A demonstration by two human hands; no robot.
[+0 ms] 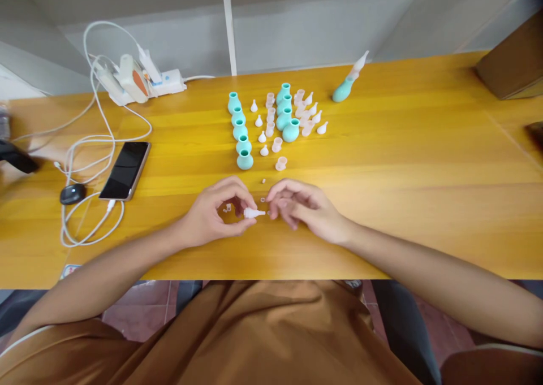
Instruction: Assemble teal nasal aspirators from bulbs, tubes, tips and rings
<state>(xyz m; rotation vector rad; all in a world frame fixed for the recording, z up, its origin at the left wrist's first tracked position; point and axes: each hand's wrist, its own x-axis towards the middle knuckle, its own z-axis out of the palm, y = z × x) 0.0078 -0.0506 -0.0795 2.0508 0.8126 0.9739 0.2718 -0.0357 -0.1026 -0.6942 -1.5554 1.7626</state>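
My left hand pinches a small white nozzle between thumb and fingers, its narrow tip pointing right. Just right of that tip, my right hand hovers with loosely bent fingers apart; nothing shows clearly in it. Tiny clear rings lie by its fingertips, and a few small clear pieces lie by the left fingers. Beyond the hands stand turquoise rubber bulbs in two rows, with white nozzles and translucent pinkish connectors set out beside them.
An assembled bulb aspirator leans at the back right. On the left lie a phone, looped white cables and a black round device. A loaded power strip sits at the back left, a brown box at the far right.
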